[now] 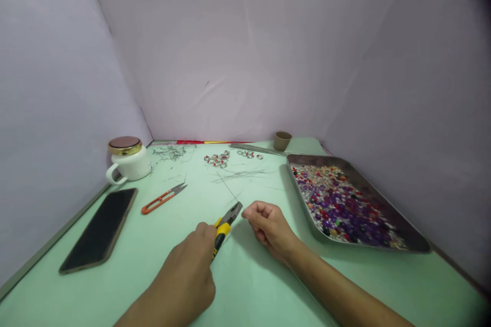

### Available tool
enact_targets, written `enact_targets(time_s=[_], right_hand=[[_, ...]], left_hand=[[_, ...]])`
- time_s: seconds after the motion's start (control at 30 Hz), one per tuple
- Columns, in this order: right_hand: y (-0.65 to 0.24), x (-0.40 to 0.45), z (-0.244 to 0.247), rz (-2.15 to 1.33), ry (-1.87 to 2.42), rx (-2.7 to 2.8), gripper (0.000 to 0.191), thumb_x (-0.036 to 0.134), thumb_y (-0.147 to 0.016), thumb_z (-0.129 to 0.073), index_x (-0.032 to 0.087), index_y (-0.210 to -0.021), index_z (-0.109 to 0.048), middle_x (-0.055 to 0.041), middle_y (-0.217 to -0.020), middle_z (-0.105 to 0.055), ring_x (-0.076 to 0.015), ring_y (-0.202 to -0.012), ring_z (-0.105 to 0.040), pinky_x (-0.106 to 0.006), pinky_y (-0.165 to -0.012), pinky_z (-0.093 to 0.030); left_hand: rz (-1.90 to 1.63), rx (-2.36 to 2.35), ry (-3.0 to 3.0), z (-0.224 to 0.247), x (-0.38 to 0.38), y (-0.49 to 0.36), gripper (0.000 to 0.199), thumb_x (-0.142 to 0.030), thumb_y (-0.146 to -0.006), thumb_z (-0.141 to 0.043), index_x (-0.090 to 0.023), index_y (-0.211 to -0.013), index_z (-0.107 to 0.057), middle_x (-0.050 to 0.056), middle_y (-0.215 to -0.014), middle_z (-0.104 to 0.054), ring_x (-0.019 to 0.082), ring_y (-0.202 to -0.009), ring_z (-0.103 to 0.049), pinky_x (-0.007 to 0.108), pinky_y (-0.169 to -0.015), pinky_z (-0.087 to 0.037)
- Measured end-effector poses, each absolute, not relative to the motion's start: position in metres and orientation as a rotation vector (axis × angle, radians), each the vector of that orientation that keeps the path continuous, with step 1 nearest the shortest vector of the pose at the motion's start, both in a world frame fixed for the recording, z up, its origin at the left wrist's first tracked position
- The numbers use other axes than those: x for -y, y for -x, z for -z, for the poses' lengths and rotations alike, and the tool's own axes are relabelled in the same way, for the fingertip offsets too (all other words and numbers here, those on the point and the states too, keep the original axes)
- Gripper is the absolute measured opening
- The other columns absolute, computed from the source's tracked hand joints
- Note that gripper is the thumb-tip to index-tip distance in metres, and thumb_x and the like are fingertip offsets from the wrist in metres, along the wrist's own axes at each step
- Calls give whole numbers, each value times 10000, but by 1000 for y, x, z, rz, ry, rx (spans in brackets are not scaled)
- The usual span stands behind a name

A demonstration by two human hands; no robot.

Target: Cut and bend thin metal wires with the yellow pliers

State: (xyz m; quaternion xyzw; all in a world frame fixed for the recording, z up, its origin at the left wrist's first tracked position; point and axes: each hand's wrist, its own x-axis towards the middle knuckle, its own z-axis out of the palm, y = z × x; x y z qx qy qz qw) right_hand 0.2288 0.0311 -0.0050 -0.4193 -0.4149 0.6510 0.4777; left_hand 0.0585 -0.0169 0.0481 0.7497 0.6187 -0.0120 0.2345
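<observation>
around pliers (224,228), left hand (192,268) in fist

Pliers (224,228) yellow and black, grey nose. Tabletop (153,240) pale mint green, plain. From where I stand: snips (174,192) orange, grey blades; mug (134,166) white, lid (125,143) reddish-brown, gold band; phone (99,230) black; small cup (283,142) olive-brown; tray (378,196) silvery; beads (349,209) mixed purple, red, clear.

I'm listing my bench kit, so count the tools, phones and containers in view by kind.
Pliers: 1
Orange-handled snips: 1
Phone: 1
Lidded white mug: 1
Small brown cup: 1
Metal tray: 1
Total: 6
</observation>
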Motion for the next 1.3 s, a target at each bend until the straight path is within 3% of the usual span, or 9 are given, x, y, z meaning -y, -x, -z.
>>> enact_targets(time_s=[0.27, 0.6, 0.87, 1.03, 1.3], right_hand=[[-230, -29, -1, -1759, 969, 964, 285, 409, -647, -634, 136, -691, -561, 88, -404, -395, -21, -276, -255, -154, -253, -153], [-239, -33, 3, -1705, 965, 1279, 343, 480, -696, -570, 140, -663, -537, 107, -411, -297, -14, -309, -158, -173, -293, -100], [-243, -34, 3, -1766, 877, 1239, 294, 420, -706, -594, 133, -655, -556, 106, -390, -311, -14, -291, -195, -159, -286, -146], [-243, -35, 3, -1861, 898, 1134, 247, 380, -697, -594, 136, -673, -564, 76, -423, -430, -22, -268, -277, -149, -252, -174], [-241, -34, -2, -1765, 989, 1104, 143, 261, -668, -545, 137, -599, -566, 105, -349, -308, -13, -253, -171, -157, -254, -107]], left_hand=[[-96, -1538, -2075, -43, 14, -50, 212, -40, -675, -383, -218, -783, -346, 10, -745, -519, 165, -678, -521, 243, -576, -347], [-188, -1375, -1921, -50, 9, -46, 133, -79, -673, -390, -203, -721, -388, -13, -732, -510, 146, -694, -474, 248, -612, -359], [-300, -911, -1310, -44, -2, -36, 223, -51, -527, -391, -186, -704, -405, -56, -609, -472, 78, -490, -426, 218, -467, -367], [-281, -960, -1356, -38, -4, -35, 245, -64, -558, -430, -177, -772, -465, -54, -614, -464, 77, -510, -418, 213, -481, -376], [-226, -1025, -1500, -43, -4, -37, 190, -86, -629, -447, -187, -790, -453, -62, -653, -421, 70, -545, -348, 202, -501, -300]])
